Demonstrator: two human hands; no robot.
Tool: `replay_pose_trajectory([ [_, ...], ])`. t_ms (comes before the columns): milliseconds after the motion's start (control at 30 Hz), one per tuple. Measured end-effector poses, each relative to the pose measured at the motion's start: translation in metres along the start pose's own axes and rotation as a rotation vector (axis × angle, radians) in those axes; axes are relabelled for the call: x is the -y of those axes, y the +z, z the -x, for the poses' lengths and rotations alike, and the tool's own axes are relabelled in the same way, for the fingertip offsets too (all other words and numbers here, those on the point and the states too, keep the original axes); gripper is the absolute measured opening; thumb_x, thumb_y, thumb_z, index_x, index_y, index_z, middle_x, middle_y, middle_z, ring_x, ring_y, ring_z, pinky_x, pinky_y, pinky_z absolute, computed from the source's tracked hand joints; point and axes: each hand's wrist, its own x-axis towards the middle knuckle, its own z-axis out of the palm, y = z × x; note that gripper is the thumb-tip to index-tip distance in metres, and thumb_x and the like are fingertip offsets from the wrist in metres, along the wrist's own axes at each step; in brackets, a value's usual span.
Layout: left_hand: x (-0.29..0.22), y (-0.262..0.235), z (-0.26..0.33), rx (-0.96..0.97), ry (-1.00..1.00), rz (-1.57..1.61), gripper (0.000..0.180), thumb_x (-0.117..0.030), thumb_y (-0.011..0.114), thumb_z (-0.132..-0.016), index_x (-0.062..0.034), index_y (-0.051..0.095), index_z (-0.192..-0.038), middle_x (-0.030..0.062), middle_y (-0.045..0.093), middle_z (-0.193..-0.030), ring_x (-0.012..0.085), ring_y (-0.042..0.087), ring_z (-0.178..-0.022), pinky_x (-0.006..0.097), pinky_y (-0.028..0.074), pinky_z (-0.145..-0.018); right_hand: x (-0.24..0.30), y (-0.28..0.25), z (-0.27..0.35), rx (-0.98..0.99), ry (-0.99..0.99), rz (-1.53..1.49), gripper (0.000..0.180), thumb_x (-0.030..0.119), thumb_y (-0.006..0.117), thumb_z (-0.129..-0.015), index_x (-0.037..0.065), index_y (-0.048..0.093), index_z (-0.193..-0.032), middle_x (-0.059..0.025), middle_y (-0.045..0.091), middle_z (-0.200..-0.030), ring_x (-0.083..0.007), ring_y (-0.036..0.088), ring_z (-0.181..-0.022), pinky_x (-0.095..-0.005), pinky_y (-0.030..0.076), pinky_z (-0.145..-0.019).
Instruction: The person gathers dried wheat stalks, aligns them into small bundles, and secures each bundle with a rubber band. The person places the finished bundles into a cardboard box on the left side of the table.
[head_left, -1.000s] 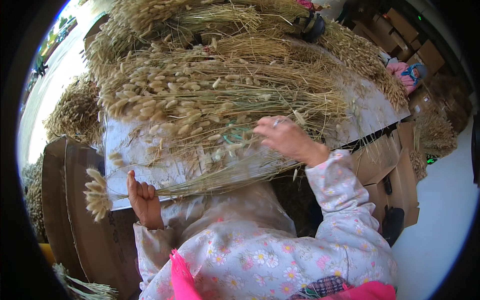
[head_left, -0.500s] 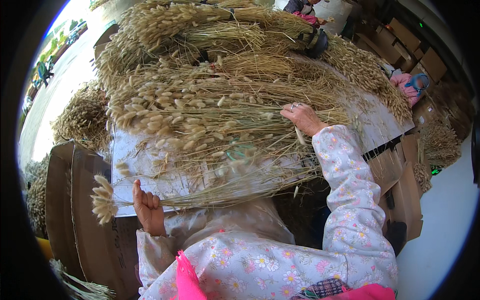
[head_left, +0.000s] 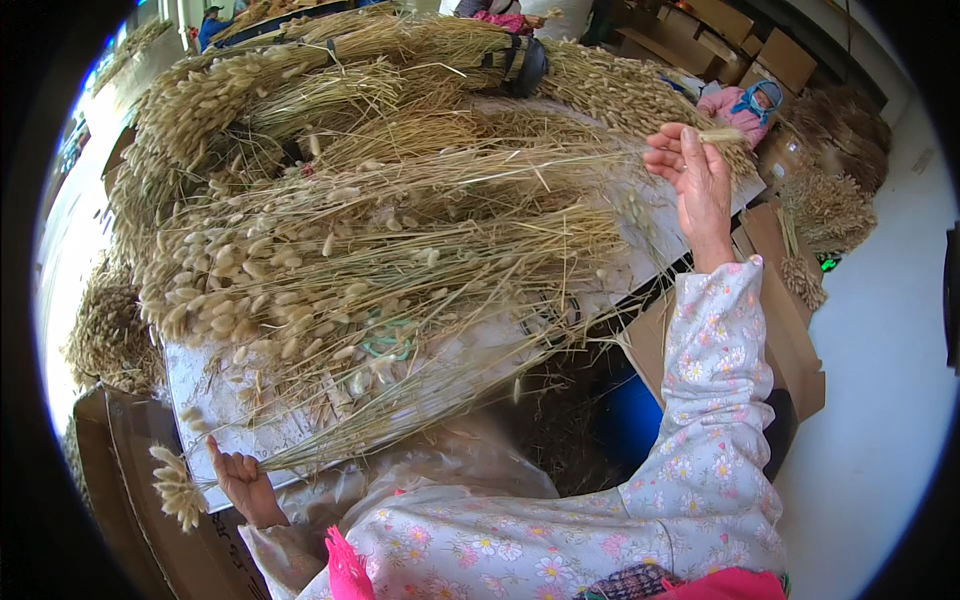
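Near the table's front left corner, my left hand [head_left: 240, 480] is closed round a thin bunch of dried bunny tail grass [head_left: 345, 440]. Its fluffy heads [head_left: 177, 488] stick out left past the fingers, and its stems fan to the right. My right hand [head_left: 695, 175] is raised over the table's far right side, thumb and fingers pinched together. A single bunny tail stalk [head_left: 722, 134] shows at that hand, its head pointing right. Between the hands, a broad pile of bunny tail grass [head_left: 400, 245] lies across the table, heads to the left.
The white table [head_left: 225, 385] carries further bundles [head_left: 330, 90] at the back. Cardboard boxes stand at the lower left [head_left: 150, 470] and right [head_left: 790, 330]. More dried grass [head_left: 830, 215] sits by the right wall. Beyond the table is a person in pink with a blue head covering [head_left: 745, 105].
My right hand has lifted off the pile and moved up and right, now with a stalk. My left hand keeps its bunch. The whole view has shifted, with the table lower and further left.
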Motion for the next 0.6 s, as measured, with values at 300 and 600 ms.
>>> replay_pose_trajectory([
  [300,-0.005,0.013,0.018,-0.012,0.045,-0.042,0.036,-0.017,0.051,-0.099,-0.0075,0.05,-0.134,-0.0063,0.019,-0.058,0.0049,0.017,-0.047,0.023,0.02,-0.042,-0.004,0.169,0.038,0.51,-0.351,-0.129,0.03,0.026,0.051,-0.101,-0.001,0.065,-0.103,-0.0085,0.069,-0.09,-0.0124,0.066,-0.075,-0.0244,0.055,-0.07],
  [600,-0.007,0.035,0.041,0.118,0.009,-0.052,0.026,-0.016,0.057,-0.095,-0.0105,0.057,-0.121,-0.0068,0.024,-0.055,0.0057,0.023,-0.046,0.024,0.022,-0.043,-0.059,0.427,0.101,0.715,-1.042,0.534,0.042,0.026,0.06,-0.093,-0.002,0.053,-0.124,-0.0241,0.062,-0.113,-0.038,0.062,-0.102,-0.0419,0.05,-0.089],
])
